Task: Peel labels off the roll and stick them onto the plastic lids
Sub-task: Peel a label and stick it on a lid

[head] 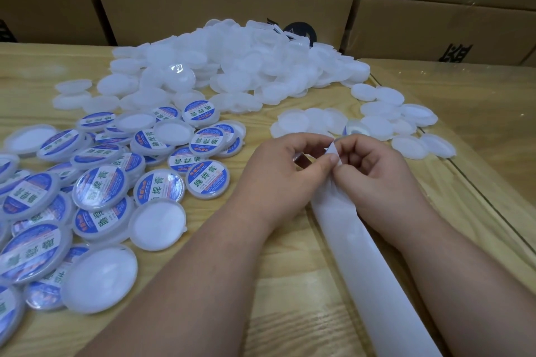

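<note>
head view: both hands (333, 165) pinch the backing strip (356, 255), its long axis running from near-right toward the lids (232, 66).

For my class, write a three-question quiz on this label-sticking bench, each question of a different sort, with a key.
1. True or false: the labelled lids lie on the person's left side of the table.
2. Multiple choice: what do the left hand and right hand pinch together? A) a plain lid B) the white backing strip C) a cardboard box
3. Fill in: the big heap of plain white lids sits in front of stacked ______ boxes.

Key: 1 true; 2 B; 3 cardboard.
</note>
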A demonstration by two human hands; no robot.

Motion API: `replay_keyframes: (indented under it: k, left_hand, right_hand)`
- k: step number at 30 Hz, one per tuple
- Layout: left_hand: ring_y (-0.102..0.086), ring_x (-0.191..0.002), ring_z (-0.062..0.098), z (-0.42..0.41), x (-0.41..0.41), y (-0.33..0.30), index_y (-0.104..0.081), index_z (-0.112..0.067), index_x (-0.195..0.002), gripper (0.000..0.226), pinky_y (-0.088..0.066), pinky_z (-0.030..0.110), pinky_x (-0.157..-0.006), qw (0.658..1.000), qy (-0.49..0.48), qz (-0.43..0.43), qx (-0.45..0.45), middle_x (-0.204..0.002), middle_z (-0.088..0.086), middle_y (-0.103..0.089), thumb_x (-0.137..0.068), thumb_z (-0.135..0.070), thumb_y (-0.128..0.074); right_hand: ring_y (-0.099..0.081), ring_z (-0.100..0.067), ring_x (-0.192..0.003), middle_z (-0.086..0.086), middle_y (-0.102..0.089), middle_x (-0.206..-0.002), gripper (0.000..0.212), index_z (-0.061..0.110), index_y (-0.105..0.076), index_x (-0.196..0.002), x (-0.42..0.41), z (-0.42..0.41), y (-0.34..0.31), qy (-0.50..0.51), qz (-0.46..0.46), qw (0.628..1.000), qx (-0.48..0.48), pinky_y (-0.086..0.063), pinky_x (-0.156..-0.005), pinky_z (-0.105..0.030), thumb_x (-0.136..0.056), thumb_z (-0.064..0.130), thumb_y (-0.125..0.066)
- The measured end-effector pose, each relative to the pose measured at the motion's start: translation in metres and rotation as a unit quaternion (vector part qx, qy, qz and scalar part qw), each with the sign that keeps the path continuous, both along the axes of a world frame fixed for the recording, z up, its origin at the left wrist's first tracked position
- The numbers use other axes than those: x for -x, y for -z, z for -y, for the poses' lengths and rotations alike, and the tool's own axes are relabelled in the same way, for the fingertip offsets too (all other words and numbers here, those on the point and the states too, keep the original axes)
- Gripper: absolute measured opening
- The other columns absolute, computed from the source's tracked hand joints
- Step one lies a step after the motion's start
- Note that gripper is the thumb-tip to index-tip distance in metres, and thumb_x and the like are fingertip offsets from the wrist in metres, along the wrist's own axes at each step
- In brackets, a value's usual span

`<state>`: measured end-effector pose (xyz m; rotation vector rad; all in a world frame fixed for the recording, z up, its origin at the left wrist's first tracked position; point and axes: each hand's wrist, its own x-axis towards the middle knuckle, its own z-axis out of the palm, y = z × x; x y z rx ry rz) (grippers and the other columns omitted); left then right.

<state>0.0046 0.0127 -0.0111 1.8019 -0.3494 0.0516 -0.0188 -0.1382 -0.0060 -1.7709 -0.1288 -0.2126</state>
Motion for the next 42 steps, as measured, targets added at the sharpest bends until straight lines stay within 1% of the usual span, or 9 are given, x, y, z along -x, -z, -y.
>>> replay_keyframes:
  k: [4,12,16,22,27,31,34,39,42]
  left_hand:
    - [-0.068,-0.092,-0.001,-0.001,-0.001,0.000,-0.077,-0.034,-0.107,0.017,-0.056,0.020,-0.082,1.000,0.000,0.008,-0.003,-0.096,-0.027,-0.073,-0.092,-0.030,-0.071]
    - [-0.065,-0.097,-0.012,0.000,-0.002,-0.001,-0.076,-0.040,-0.091,0.023,-0.045,0.002,-0.075,1.000,-0.005,0.002,0.028,-0.096,-0.029,-0.073,-0.095,-0.021,-0.064]
    - [-0.064,-0.094,-0.014,0.000,-0.004,0.000,-0.077,-0.035,-0.093,0.016,-0.043,0.000,-0.072,0.999,-0.018,-0.002,0.038,-0.094,-0.028,-0.073,-0.093,-0.022,-0.068]
    - [-0.065,-0.094,-0.012,0.001,-0.004,0.000,-0.078,-0.029,-0.097,0.011,-0.047,0.004,-0.076,0.999,-0.019,-0.002,0.032,-0.094,-0.025,-0.074,-0.090,-0.023,-0.073]
    - [-0.065,-0.092,-0.013,0.000,-0.003,-0.001,-0.078,-0.031,-0.093,0.009,-0.044,0.001,-0.072,0.999,-0.022,0.000,0.029,-0.092,-0.025,-0.074,-0.089,-0.023,-0.074]
    - [-0.064,-0.087,-0.014,0.001,-0.004,-0.001,-0.076,-0.033,-0.094,0.012,-0.042,0.000,-0.070,0.999,-0.036,-0.003,0.036,-0.090,-0.027,-0.073,-0.092,-0.022,-0.071]
    - [-0.061,-0.067,-0.007,0.001,-0.004,-0.001,-0.074,-0.035,-0.092,0.019,-0.046,0.006,-0.062,0.996,-0.055,-0.007,0.063,-0.079,-0.027,-0.069,-0.093,-0.017,-0.067]
    - [-0.071,-0.080,0.017,-0.003,-0.008,-0.005,-0.078,-0.032,-0.087,0.020,-0.062,0.045,-0.079,0.977,-0.103,-0.076,0.168,-0.089,-0.010,-0.077,-0.089,-0.017,-0.065]
    - [-0.069,-0.074,0.010,-0.007,-0.010,-0.006,-0.079,-0.032,-0.085,0.022,-0.059,0.033,-0.063,0.960,-0.127,-0.107,0.228,-0.090,-0.009,-0.076,-0.084,-0.019,-0.061]
  right_hand:
    - [-0.059,-0.009,-0.071,0.005,-0.067,-0.074,0.016,0.014,-0.069,-0.090,0.000,0.001,0.002,-0.004,-0.008,1.000,-0.008,-0.049,-0.062,-0.018,-0.094,-0.001,-0.064]
    - [-0.053,-0.020,-0.071,-0.003,-0.060,-0.076,0.023,0.017,-0.068,-0.090,0.002,-0.001,-0.003,0.004,-0.032,0.999,0.000,-0.044,-0.066,-0.035,-0.071,0.014,-0.055]
    - [-0.052,-0.017,-0.070,-0.004,-0.058,-0.076,0.026,0.018,-0.070,-0.091,0.003,0.000,-0.004,0.003,-0.027,1.000,0.002,-0.044,-0.065,-0.031,-0.071,0.013,-0.054]
    - [-0.059,-0.011,-0.068,0.006,-0.065,-0.072,0.011,0.016,-0.069,-0.092,-0.001,0.001,0.001,-0.008,-0.019,1.000,0.002,-0.049,-0.060,-0.018,-0.094,0.005,-0.067]
    - [-0.055,-0.011,-0.068,0.005,-0.064,-0.071,0.007,0.024,-0.070,-0.083,0.000,0.000,-0.003,0.008,-0.024,1.000,0.001,-0.046,-0.061,-0.021,-0.080,0.023,-0.065]
    - [-0.051,-0.012,-0.066,-0.003,-0.057,-0.072,0.020,0.020,-0.071,-0.088,0.001,-0.001,-0.003,0.024,-0.026,0.999,-0.004,-0.043,-0.061,-0.023,-0.074,0.018,-0.058]
    - [-0.045,-0.016,-0.064,-0.007,-0.049,-0.072,0.031,0.020,-0.070,-0.093,0.001,-0.001,-0.004,0.043,-0.025,0.999,-0.012,-0.041,-0.056,-0.019,-0.070,0.013,-0.051]
    - [-0.043,-0.006,-0.046,0.009,-0.046,-0.053,0.038,0.020,-0.067,-0.100,0.002,-0.001,-0.007,0.064,-0.011,0.997,-0.045,-0.039,-0.047,-0.013,-0.069,0.009,-0.047]
    - [-0.038,-0.007,-0.046,0.008,-0.041,-0.053,0.039,0.018,-0.067,-0.100,0.002,0.001,-0.005,0.076,-0.001,0.996,-0.048,-0.036,-0.045,-0.015,-0.070,0.008,-0.046]
